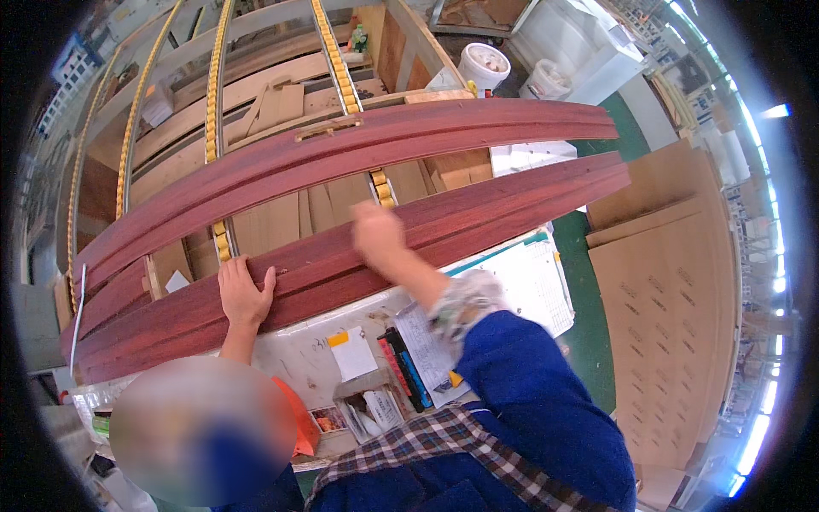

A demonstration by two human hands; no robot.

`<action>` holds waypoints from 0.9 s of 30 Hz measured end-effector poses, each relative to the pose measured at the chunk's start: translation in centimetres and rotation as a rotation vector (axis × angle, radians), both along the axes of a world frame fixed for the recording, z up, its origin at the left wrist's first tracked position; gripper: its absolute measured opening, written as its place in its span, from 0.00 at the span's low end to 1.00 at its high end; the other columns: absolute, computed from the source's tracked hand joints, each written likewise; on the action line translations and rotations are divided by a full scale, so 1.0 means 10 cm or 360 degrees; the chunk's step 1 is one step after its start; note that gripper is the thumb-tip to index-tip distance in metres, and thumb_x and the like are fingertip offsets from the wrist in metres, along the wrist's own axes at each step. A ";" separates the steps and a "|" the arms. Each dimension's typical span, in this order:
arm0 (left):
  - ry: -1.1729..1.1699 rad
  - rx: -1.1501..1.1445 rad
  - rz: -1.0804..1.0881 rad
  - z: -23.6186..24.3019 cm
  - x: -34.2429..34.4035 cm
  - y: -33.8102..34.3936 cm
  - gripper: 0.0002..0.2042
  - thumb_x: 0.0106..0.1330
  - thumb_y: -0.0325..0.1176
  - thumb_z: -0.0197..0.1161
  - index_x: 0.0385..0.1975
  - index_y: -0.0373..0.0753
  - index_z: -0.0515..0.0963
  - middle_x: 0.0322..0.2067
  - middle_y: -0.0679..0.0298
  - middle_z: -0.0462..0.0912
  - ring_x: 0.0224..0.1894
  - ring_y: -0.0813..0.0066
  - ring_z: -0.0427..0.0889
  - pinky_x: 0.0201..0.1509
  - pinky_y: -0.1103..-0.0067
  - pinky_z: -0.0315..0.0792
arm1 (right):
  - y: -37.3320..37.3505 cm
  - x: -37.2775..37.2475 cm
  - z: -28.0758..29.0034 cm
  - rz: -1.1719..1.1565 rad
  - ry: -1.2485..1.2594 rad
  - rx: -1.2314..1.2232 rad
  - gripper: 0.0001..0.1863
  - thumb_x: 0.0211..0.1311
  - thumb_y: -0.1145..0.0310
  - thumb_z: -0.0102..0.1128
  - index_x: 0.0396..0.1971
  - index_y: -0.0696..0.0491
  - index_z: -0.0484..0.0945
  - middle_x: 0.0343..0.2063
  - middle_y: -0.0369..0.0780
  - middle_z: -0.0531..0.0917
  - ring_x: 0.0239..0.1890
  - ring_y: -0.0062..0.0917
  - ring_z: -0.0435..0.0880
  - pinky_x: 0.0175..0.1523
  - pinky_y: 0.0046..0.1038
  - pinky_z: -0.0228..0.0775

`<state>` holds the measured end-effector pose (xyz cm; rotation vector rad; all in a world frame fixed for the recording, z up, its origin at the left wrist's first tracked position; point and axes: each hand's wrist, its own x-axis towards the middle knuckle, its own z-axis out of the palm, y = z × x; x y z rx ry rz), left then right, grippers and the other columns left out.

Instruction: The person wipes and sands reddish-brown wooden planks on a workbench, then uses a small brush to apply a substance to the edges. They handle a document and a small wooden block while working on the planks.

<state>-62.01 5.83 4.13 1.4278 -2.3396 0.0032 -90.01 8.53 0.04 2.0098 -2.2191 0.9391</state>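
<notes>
Two long red-brown wood-grain panels point(520, 206) point(529, 119) lie crosswise over yellow roller tracks point(212, 111), with a smaller red piece point(111, 311) between their left ends. My left hand point(246, 294) rests on the upper edge of the near panel, fingers extended and thumb apart. My right hand point(380, 235) is over the middle of the same panel, blurred, with its fingers curled in; whether it holds anything is hidden. A small wooden piece point(328, 128) sits on the far panel. A pale strip point(78, 324) crosses the panels' left ends.
Below the panels are papers point(351, 357), a clipboard point(533, 282), markers point(399, 367), a small box point(367, 405) and an orange object point(303, 427). Cardboard sheets point(657, 341) stand at the right. White buckets point(484, 68) stand behind. Wooden boards point(277, 102) lie under the tracks.
</notes>
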 end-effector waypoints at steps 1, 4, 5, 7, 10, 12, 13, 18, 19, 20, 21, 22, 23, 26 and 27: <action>-0.0001 0.0005 -0.0006 0.00 0.01 0.00 0.23 0.57 0.45 0.61 0.43 0.31 0.70 0.39 0.50 0.72 0.47 0.51 0.69 0.57 0.64 0.62 | -0.09 0.34 -0.05 0.0072 -0.0091 0.0213 0.08 0.47 0.73 0.56 0.30 0.53 0.77 0.31 0.42 0.78 0.36 0.38 0.79 0.40 0.37 0.74; 0.0010 0.0021 -0.0016 -0.05 0.06 -0.02 0.22 0.56 0.43 0.61 0.44 0.32 0.70 0.40 0.50 0.72 0.48 0.51 0.69 0.57 0.64 0.62 | -0.13 0.91 0.16 0.0453 -0.0258 0.0105 0.07 0.48 0.72 0.56 0.30 0.53 0.75 0.34 0.43 0.77 0.37 0.38 0.79 0.41 0.39 0.74; 0.0027 0.0031 -0.0007 -0.06 0.05 -0.02 0.21 0.56 0.42 0.61 0.44 0.32 0.70 0.40 0.50 0.72 0.48 0.51 0.69 0.57 0.64 0.62 | -0.12 0.82 0.17 0.0383 -0.0276 0.0144 0.07 0.48 0.71 0.56 0.30 0.53 0.75 0.34 0.43 0.77 0.37 0.39 0.79 0.41 0.39 0.74; 0.0012 0.0088 0.0016 -0.02 0.05 -0.01 0.21 0.56 0.41 0.61 0.45 0.33 0.71 0.41 0.50 0.73 0.49 0.50 0.70 0.58 0.63 0.62 | -0.11 0.53 0.16 0.0242 -0.0317 0.0222 0.06 0.49 0.71 0.56 0.29 0.53 0.74 0.33 0.44 0.77 0.38 0.39 0.79 0.41 0.39 0.74; -0.0030 0.0100 0.0071 -0.09 0.17 0.02 0.22 0.57 0.42 0.59 0.47 0.34 0.69 0.43 0.50 0.72 0.51 0.50 0.68 0.60 0.64 0.60 | 0.02 -0.40 0.15 -0.0096 -0.0154 0.0461 0.06 0.51 0.69 0.55 0.29 0.52 0.75 0.32 0.45 0.78 0.35 0.42 0.80 0.40 0.40 0.75; -0.0034 0.0092 0.0060 -0.08 0.14 0.03 0.22 0.57 0.42 0.59 0.47 0.34 0.69 0.44 0.50 0.72 0.52 0.50 0.68 0.60 0.63 0.60 | 0.24 -1.15 0.20 -0.0326 -0.0103 0.0257 0.08 0.53 0.67 0.54 0.30 0.51 0.79 0.34 0.46 0.80 0.37 0.43 0.80 0.41 0.42 0.74; -0.0037 0.0081 0.0036 -0.04 0.10 0.02 0.22 0.58 0.42 0.58 0.47 0.34 0.69 0.44 0.50 0.72 0.52 0.50 0.68 0.60 0.63 0.60 | 0.29 -1.57 0.26 -0.0432 0.0013 0.0647 0.10 0.53 0.67 0.55 0.33 0.51 0.81 0.34 0.47 0.81 0.38 0.43 0.80 0.43 0.42 0.74; -0.0036 0.0122 0.0045 -0.02 0.05 0.02 0.21 0.58 0.41 0.58 0.47 0.35 0.69 0.44 0.50 0.72 0.52 0.49 0.68 0.60 0.63 0.60 | 0.50 -2.50 0.19 -0.0792 0.0134 0.0213 0.09 0.54 0.69 0.55 0.34 0.53 0.79 0.32 0.48 0.80 0.34 0.44 0.81 0.41 0.42 0.74; -0.0034 0.0123 0.0041 -0.01 0.03 0.02 0.21 0.58 0.41 0.58 0.47 0.35 0.69 0.44 0.50 0.72 0.52 0.49 0.68 0.60 0.63 0.60 | 0.51 -2.55 0.17 -0.0862 0.0171 0.0238 0.09 0.54 0.69 0.55 0.34 0.54 0.78 0.31 0.48 0.80 0.34 0.44 0.81 0.40 0.42 0.74; -0.0051 0.0074 0.0041 -0.05 0.02 -0.01 0.21 0.58 0.41 0.58 0.47 0.35 0.69 0.44 0.50 0.72 0.52 0.49 0.68 0.60 0.63 0.60 | 0.51 -2.49 0.20 -0.0780 0.0199 0.0237 0.09 0.54 0.68 0.55 0.35 0.53 0.78 0.31 0.47 0.80 0.32 0.42 0.82 0.38 0.41 0.76; -0.0077 0.0020 0.0068 -0.06 0.10 0.00 0.21 0.58 0.40 0.58 0.47 0.35 0.69 0.44 0.50 0.72 0.52 0.49 0.68 0.60 0.63 0.60 | 0.42 -2.25 0.24 -0.0671 0.0217 0.0232 0.10 0.55 0.68 0.55 0.36 0.52 0.77 0.30 0.46 0.80 0.31 0.41 0.83 0.36 0.40 0.77; -0.0093 -0.0022 0.0086 -0.11 0.13 0.02 0.20 0.58 0.40 0.58 0.47 0.34 0.69 0.44 0.50 0.72 0.52 0.48 0.68 0.60 0.63 0.60 | 0.36 -1.90 0.32 -0.0590 0.0232 0.0333 0.08 0.54 0.67 0.54 0.33 0.52 0.77 0.30 0.44 0.80 0.29 0.39 0.83 0.34 0.39 0.77; -0.0043 0.0085 0.0101 -0.08 0.05 0.02 0.21 0.58 0.39 0.58 0.48 0.34 0.69 0.44 0.50 0.72 0.53 0.48 0.67 0.61 0.63 0.60 | 0.28 -1.71 0.18 -0.0369 0.0161 0.0201 0.07 0.54 0.67 0.54 0.31 0.52 0.77 0.28 0.44 0.80 0.29 0.39 0.83 0.32 0.40 0.77; -0.0023 0.0009 0.0053 -0.14 0.12 0.00 0.21 0.58 0.38 0.58 0.49 0.34 0.69 0.45 0.50 0.72 0.53 0.49 0.67 0.61 0.64 0.60 | 0.08 -0.87 0.21 0.0018 -0.0189 0.0380 0.07 0.55 0.67 0.52 0.31 0.53 0.76 0.34 0.46 0.79 0.37 0.42 0.80 0.40 0.42 0.74; -0.0015 0.0045 0.0038 -0.10 0.07 0.01 0.21 0.58 0.38 0.58 0.49 0.34 0.69 0.44 0.51 0.72 0.52 0.50 0.68 0.60 0.64 0.61 | 0.06 -0.74 0.18 0.0104 -0.0202 0.0276 0.06 0.54 0.68 0.53 0.30 0.54 0.75 0.34 0.46 0.79 0.37 0.43 0.80 0.41 0.42 0.74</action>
